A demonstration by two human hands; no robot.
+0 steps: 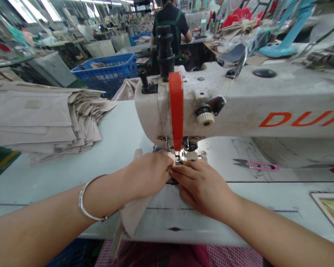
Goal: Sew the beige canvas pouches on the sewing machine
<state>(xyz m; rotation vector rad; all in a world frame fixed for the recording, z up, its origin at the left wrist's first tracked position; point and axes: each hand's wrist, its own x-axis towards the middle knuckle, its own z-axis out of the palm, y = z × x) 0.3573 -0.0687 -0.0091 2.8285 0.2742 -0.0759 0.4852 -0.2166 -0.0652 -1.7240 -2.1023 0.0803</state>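
Both hands meet at the presser foot (179,156) of a white sewing machine (236,107). My left hand (153,172), with a silver bangle on its wrist, is closed on a beige fabric piece (136,215) just left of the foot. The cloth hangs from under that hand past the table's front edge. My right hand (202,181) has its fingers bent and pressed together at the front of the foot, their tips touching the left hand's. What lies under those fingertips is hidden.
A stack of beige sewn pieces (44,118) lies at the left. Pink-handled thread snips (257,165) rest on the machine bed at the right. Behind stand a blue crate (108,74) and a person (169,26) seated with their back turned. A framed picture (332,213) lies at the right edge.
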